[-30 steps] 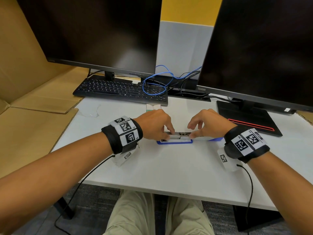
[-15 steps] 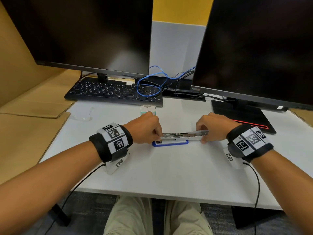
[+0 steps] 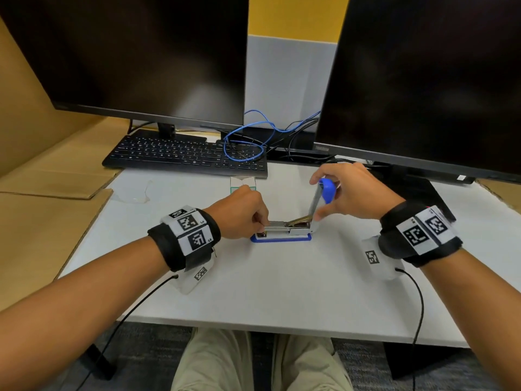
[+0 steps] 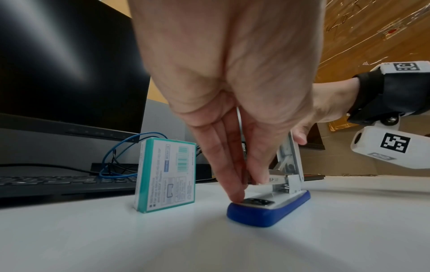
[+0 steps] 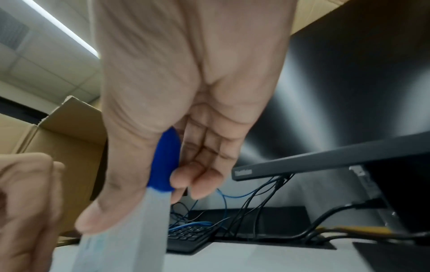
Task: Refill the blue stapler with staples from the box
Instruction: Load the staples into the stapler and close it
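I see the stapler (image 3: 282, 235) lying on the bench (image 3: 282, 292) near its middle; the staple box (image 4: 166, 174) stands just behind it, toward the far edge; the keyboard (image 3: 183, 156) lies behind that; two monitors (image 3: 141, 57) line the far edge.

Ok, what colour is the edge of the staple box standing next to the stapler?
Teal green, on the staple box; the left wrist view shows it best.
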Demonstrator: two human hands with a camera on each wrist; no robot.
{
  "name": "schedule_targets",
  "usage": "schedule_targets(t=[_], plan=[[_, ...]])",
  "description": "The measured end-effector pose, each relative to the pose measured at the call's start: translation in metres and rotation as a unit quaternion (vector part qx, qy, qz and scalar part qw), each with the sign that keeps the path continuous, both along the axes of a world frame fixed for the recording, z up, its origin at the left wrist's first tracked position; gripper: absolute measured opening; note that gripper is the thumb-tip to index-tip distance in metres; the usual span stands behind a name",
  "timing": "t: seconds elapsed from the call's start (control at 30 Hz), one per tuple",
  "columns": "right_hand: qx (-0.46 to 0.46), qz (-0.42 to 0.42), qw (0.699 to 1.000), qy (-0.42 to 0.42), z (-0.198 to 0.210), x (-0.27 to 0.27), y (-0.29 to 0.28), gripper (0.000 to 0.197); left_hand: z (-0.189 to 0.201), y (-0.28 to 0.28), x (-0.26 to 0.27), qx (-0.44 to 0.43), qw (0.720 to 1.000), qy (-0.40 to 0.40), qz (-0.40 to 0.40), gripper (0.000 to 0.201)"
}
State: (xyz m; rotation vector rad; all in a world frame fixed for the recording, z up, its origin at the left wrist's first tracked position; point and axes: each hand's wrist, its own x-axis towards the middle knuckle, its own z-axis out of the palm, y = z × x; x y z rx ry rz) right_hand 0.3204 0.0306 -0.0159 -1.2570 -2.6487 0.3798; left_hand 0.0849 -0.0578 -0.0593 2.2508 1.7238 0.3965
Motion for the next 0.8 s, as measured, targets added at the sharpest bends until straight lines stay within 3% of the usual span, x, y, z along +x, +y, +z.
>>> schedule_targets(t=[0.13,0.27,0.4,0.6,0.8], plan=[[-0.028,0.043,0.996,0.07,-0.007,-0.021,-0.009,0.052,-0.004,0.0,-0.003,-0.015,1.0,-0.025,0.01,0.008],[-0.017,0.079,0.996,0.045,-0.02,-0.043,-0.018,0.042,-0.005,-0.001,-0.002,-0.043,0.993,-0.1,0.042,0.041],[-0.021,0.092,0.995,0.01,-0.031,-0.055,-0.022,0.038,-0.004,-0.001,-0.005,-0.053,0.992,-0.103,0.052,0.06],[0.007,0.112,0.994,-0.007,-0.034,-0.058,-0.021,0.037,-0.002,0.0,-0.005,-0.041,0.996,-0.064,0.055,0.041],[-0.008,0.106,0.993,-0.048,-0.027,-0.046,-0.016,0.05,0.005,-0.001,-0.013,-0.03,0.992,-0.109,0.057,0.045]])
